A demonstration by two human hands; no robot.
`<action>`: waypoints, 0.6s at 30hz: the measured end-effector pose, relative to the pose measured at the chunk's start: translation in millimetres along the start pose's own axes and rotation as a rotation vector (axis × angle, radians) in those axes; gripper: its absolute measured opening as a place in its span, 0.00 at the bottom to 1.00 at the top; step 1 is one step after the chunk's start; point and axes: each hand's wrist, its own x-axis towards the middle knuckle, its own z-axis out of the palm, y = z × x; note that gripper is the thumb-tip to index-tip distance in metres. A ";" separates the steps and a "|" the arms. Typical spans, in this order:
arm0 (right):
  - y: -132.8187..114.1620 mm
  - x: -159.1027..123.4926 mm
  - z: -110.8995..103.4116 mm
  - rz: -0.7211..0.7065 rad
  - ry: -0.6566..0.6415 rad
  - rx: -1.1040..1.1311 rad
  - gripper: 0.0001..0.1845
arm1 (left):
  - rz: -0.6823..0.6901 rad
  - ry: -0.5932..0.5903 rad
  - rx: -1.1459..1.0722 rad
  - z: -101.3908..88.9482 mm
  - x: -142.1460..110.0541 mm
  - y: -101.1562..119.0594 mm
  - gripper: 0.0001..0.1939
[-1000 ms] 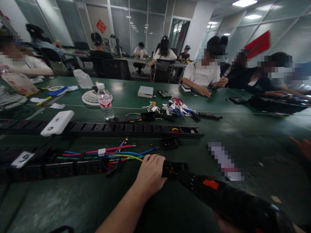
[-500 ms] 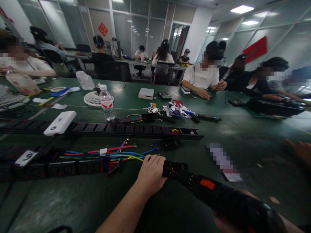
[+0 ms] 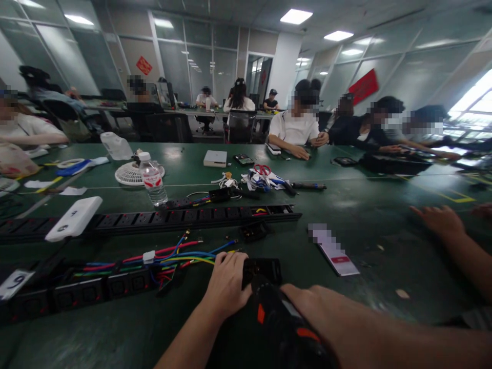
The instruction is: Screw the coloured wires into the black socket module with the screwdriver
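My left hand (image 3: 227,282) grips a small black plastic housing (image 3: 269,267) by its left end, fingers closed around it on the table. My right hand (image 3: 319,310) is wrapped round a black power screwdriver (image 3: 282,318) with orange parts. The screwdriver's nose points at the housing; whether its tip touches a screw is hidden. Left of my left hand, red, blue, green and yellow wires (image 3: 192,256) run out of an opened black power strip (image 3: 80,294). Another black part (image 3: 253,231) lies just beyond the housing.
A long power strip (image 3: 184,220) lies behind, with a white adapter (image 3: 75,218) on it. Near it stand a water bottle (image 3: 152,179), scissors (image 3: 262,170) and a white fan grille (image 3: 130,174). A phone (image 3: 338,256) lies right; a co-worker's hand (image 3: 440,223) rests beyond it.
The view has turned right. The screwdriver has swung from a low slant to a steeper angle, and my right hand now shows on top of it. My left hand stays on the housing.
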 end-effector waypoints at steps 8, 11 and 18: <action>2.0 -4.5 5.6 0.013 -0.041 -0.122 0.20 | -0.021 -0.010 0.010 0.8 -1.0 3.1 0.19; 5.3 -1.6 0.3 -0.023 -0.051 -0.107 0.15 | -0.021 -0.018 0.012 0.5 -1.6 2.7 0.21; 10.7 2.4 -1.5 -0.033 -0.033 -0.133 0.14 | -0.029 0.006 -0.002 -1.0 -3.6 6.0 0.20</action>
